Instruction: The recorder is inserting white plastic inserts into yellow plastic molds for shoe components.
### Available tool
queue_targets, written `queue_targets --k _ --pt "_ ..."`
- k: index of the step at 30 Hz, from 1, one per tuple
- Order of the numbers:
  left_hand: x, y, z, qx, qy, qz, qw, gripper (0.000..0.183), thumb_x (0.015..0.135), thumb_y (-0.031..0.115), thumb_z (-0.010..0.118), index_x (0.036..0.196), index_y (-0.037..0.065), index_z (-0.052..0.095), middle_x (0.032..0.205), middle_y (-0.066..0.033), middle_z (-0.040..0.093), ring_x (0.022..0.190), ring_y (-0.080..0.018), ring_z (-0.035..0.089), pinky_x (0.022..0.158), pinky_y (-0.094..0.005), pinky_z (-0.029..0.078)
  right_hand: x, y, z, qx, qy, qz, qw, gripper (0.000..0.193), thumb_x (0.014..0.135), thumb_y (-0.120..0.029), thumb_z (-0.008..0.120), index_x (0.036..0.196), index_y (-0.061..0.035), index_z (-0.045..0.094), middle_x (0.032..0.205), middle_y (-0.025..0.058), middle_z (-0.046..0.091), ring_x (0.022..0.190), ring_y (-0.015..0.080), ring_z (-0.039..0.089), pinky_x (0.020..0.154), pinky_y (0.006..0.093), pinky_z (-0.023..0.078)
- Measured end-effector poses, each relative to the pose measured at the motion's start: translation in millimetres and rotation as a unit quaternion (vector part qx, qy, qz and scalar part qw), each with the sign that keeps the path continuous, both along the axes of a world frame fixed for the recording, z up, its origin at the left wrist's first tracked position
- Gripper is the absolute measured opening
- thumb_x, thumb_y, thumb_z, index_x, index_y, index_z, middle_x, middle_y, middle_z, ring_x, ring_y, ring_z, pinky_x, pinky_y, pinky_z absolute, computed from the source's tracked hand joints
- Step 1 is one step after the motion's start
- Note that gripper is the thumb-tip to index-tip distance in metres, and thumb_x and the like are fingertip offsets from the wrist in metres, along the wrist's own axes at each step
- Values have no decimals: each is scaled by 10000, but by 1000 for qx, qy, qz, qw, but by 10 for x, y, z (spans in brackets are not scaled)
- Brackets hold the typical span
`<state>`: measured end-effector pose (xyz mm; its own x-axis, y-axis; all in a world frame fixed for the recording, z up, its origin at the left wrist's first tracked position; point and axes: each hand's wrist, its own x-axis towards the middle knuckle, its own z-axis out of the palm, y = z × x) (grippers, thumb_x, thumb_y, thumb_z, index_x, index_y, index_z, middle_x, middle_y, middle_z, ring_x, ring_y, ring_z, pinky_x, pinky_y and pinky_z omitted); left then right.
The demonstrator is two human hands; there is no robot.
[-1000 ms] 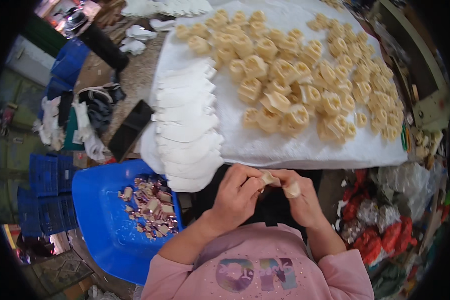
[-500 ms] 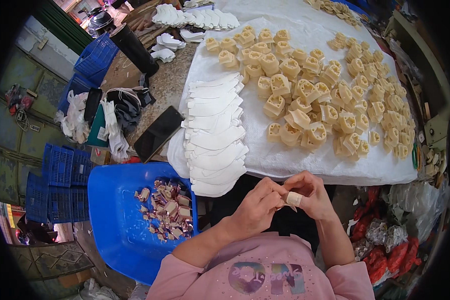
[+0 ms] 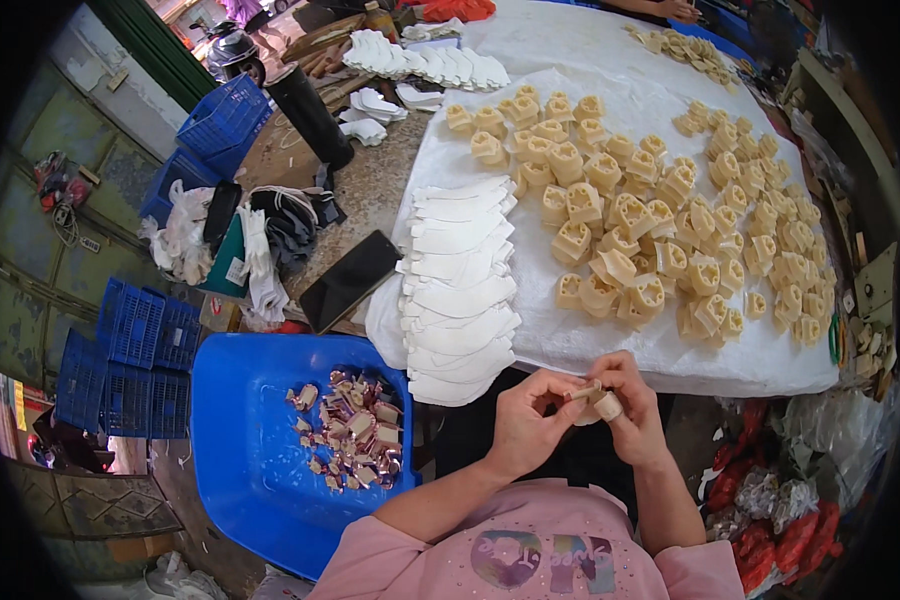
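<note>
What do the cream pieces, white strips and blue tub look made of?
Cream pieces: satiny, hollow and holding shape; perhaps flexible plastic or coated fabric. White strips: thin, matte, overlapping; possibly card or fabric. Blue tub: likely plastic, smooth, with glossy highlights.

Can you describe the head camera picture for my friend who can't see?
A person's left hand and right hand hold a small pale piece beside a cloth-covered table. Many cream pieces and white pieces lie on it; a blue tub stands left.
</note>
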<state>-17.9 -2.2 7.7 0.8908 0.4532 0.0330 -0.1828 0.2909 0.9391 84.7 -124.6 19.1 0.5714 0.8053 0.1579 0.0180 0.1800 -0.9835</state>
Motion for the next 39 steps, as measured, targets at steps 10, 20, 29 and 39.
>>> queue_targets --k 10,20,29,39 --pt "-64 -27 125 80 38 -9 996 86 847 -21 619 928 -34 594 1027 -138 606 899 -142 593 806 -267 487 -81 -15 19 -6 -56 -53 997 110 807 -62 593 900 -44 538 909 72 498 845 223 445 762 316 377" --pt "-114 173 328 419 -27 95 902 111 708 26 717 793 69 661 1103 -94 564 983 -256 510 818 -328 428 -52 -102 85 60 -27 -44 997 199 850 -175 624 981 -29 590 953 66 547 955 187 495 824 313 415" --pt "-110 179 262 489 -166 31 856 145 762 118 723 892 89 665 1086 -85 582 948 -262 537 789 -341 441 64 -150 167 -18 60 19 998 359 723 -26 730 1055 2 595 956 74 623 865 156 599 740 288 502" --pt "-50 97 82 -77 21 -278 957 642 954 369 389 1424 4 148 1084 -115 510 899 -140 520 802 -263 434 -18 -48 264 -7 -243 -45 969 448 628 -39 764 1051 -73 620 880 42 631 771 228 567 705 322 472"
